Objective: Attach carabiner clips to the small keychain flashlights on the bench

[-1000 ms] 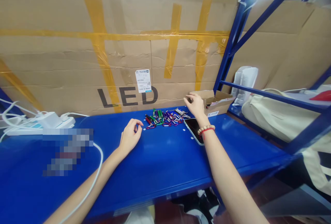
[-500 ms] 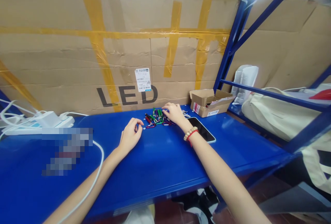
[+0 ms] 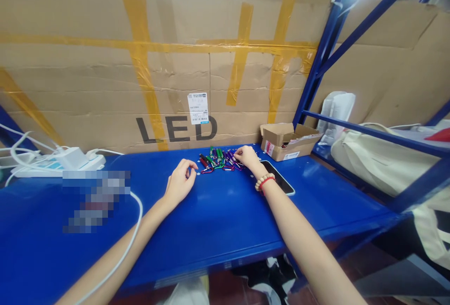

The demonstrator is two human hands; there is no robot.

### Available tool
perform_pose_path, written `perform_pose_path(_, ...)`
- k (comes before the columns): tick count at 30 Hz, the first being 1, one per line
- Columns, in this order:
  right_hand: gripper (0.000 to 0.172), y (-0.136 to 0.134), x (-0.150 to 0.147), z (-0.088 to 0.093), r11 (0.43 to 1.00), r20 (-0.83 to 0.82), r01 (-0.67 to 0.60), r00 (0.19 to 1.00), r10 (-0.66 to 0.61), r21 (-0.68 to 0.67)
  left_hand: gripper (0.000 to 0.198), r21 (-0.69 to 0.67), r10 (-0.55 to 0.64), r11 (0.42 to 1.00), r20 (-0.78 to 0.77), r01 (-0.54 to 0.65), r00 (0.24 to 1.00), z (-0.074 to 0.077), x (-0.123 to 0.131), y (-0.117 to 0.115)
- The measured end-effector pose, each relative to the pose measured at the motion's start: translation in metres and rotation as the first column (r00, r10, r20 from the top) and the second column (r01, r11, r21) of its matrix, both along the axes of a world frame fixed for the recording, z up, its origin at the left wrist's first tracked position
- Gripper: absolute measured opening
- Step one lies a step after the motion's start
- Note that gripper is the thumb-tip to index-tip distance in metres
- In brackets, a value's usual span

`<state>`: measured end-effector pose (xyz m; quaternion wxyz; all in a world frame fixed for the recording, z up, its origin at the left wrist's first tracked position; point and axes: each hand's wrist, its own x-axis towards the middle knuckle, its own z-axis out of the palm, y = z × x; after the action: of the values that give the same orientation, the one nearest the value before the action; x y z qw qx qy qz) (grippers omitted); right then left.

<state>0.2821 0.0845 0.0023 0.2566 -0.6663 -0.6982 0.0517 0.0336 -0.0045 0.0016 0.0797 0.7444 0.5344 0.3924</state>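
Small metal tubes with carabiner clips (image 3: 218, 156) lie side by side in a cluster on the blue shelf, coloured red, green and purple. My right hand (image 3: 247, 156) is at the cluster's right end, thumb and fingertips pinched together beside the purple tubes (image 3: 230, 156). Whatever is between those fingertips is too small to make out. Just left of the red tubes (image 3: 204, 161), my left hand (image 3: 182, 180) rests with loosely bent fingers and a gap at the thumb, nothing seen in it. A phone (image 3: 277, 178) lies under my right wrist.
A small open cardboard box (image 3: 290, 141) stands behind the phone. At the left are a power strip (image 3: 87, 166) with white plugs and a blurred-out patch. A white cable (image 3: 135, 230) crosses my left forearm. A large cardboard sheet (image 3: 176, 80) and a blue frame (image 3: 323, 51) bound the shelf.
My right hand has moved off the middle of the cluster to its right end, uncovering purple tubes, and its fingers have pinched together. My left hand stays nearly still; the view has shifted slightly.
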Motion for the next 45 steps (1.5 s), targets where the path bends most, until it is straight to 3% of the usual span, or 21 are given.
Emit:
perform_pose_path(4, 0.013, -0.002, 0.011, 0.007, 0.998, -0.052, 0.031, 0.998, -0.028, 0.054, 0.015, -0.001, 0.009, 1.0, -0.001, -0.009, 1.0, 0.0, -0.001, 0.001)
perform_pose_path(7, 0.015, -0.003, 0.025, 0.016, 0.958, -0.246, 0.122, 0.968, -0.056, 0.26, 0.014, 0.004, 0.008, 1.0, 0.004, -0.008, 1.0, 0.0, -0.002, 0.001)
perform_pose_path(9, 0.017, -0.004, 0.035, 0.024, 0.87, -0.379, 0.233, 0.924, -0.058, 0.434, 0.014, -0.001, 0.005, 1.0, 0.004, -0.005, 1.0, 0.0, -0.001, 0.001)
perform_pose_path(11, 0.02, -0.005, 0.044, 0.033, 0.739, -0.455, 0.335, 0.889, -0.044, 0.585, 0.014, -0.01, 0.003, 1.0, 0.0, -0.003, 1.0, -0.001, -0.001, 0.0)
perform_pose_path(15, 0.025, -0.008, 0.064, 0.044, 0.491, -0.492, 0.452, 0.869, -0.056, 0.744, 0.015, -0.015, -0.005, 1.0, -0.013, 0.005, 1.0, -0.003, 0.0, 0.0)
perform_pose_path(17, 0.027, -0.01, 0.076, 0.045, 0.419, -0.496, 0.486, 0.863, -0.094, 0.767, 0.015, -0.014, -0.008, 1.0, -0.016, 0.008, 1.0, -0.004, 0.0, 0.001)
perform_pose_path(19, 0.03, -0.01, 0.086, 0.044, 0.403, -0.48, 0.492, 0.866, -0.138, 0.772, 0.015, -0.013, -0.011, 1.0, -0.019, 0.01, 1.0, -0.005, 0.0, 0.002)
perform_pose_path(22, 0.032, -0.012, 0.089, 0.042, 0.48, -0.388, 0.449, 0.893, -0.227, 0.753, 0.014, -0.016, -0.019, 1.0, -0.027, 0.019, 0.999, -0.005, 0.001, 0.002)
perform_pose_path(25, 0.026, -0.014, 0.071, 0.041, 0.658, -0.224, 0.339, 0.94, -0.256, 0.672, 0.014, -0.025, -0.02, 0.999, -0.031, 0.019, 0.999, -0.004, 0.002, 0.0)
perform_pose_path(28, 0.021, -0.015, 0.039, 0.037, 0.914, -0.061, 0.132, 0.991, -0.118, 0.384, 0.015, -0.025, -0.015, 1.0, -0.03, 0.014, 0.999, -0.003, 0.002, -0.001)
perform_pose_path(30, 0.025, -0.014, 0.019, 0.029, 0.984, -0.02, 0.06, 0.998, -0.057, 0.167, 0.015, -0.021, -0.015, 1.0, -0.027, 0.015, 1.0, -0.002, 0.002, -0.001)
perform_pose_path(32, 0.029, -0.012, 0.004, 0.019, 1.0, 0.047, 0.015, 0.999, -0.015, 0.011, 0.015, -0.019, -0.015, 1.0, -0.025, 0.014, 1.0, -0.001, 0.001, -0.001)
perform_pose_path(35, 0.022, -0.011, -0.003, 0.01, 0.994, 0.054, 0.034, 0.998, -0.028, -0.106, 0.015, -0.017, -0.014, 1.0, -0.024, 0.013, 1.0, -0.001, -0.001, 0.0)
perform_pose_path(38, 0.015, -0.012, 0.002, 0.012, 0.987, 0.006, 0.062, 0.998, -0.062, -0.147, 0.014, -0.018, -0.017, 1.0, -0.023, 0.016, 1.0, 0.0, -0.002, 0.0)
perform_pose_path(42, 0.021, -0.015, 0.016, 0.021, 0.99, -0.021, 0.071, 0.997, -0.074, -0.122, 0.014, -0.02, -0.017, 1.0, -0.026, 0.017, 1.0, 0.0, -0.001, 0.0)
perform_pose_path(45, 0.023, -0.013, 0.026, 0.023, 0.982, -0.047, -0.001, 0.999, -0.008, -0.187, 0.014, -0.019, -0.017, 1.0, -0.027, 0.016, 0.999, 0.0, -0.001, -0.001)
